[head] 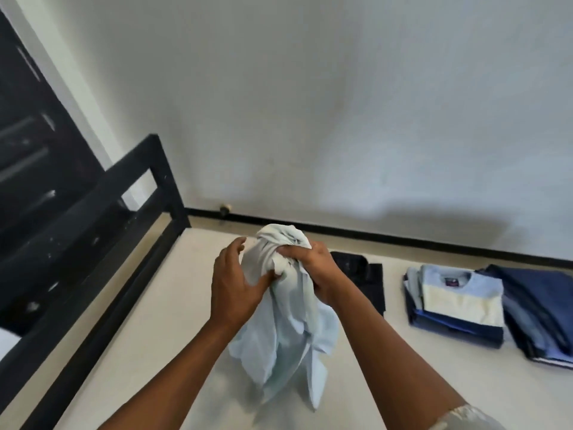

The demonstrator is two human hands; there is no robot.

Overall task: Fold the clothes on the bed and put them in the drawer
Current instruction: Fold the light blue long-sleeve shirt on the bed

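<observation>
A crumpled pale blue shirt (pixel 288 330) hangs above the cream bed (pixel 155 321), its lower end touching the sheet. My right hand (pixel 313 271) grips the bunched top of the shirt with curled fingers. My left hand (pixel 235 280) is on the shirt's left side, thumb pressed into the cloth and fingers spread. To the right lie a folded dark garment (pixel 366 274), a stack of folded clothes (pixel 459 305) topped by a blue and cream shirt, and folded dark blue trousers (pixel 539 308).
The bed's black metal frame (pixel 148 218) runs along the left and the far edge. A white wall (pixel 310 103) stands behind the bed. A dark door or cabinet (pixel 34 156) fills the left side. No drawer is in view.
</observation>
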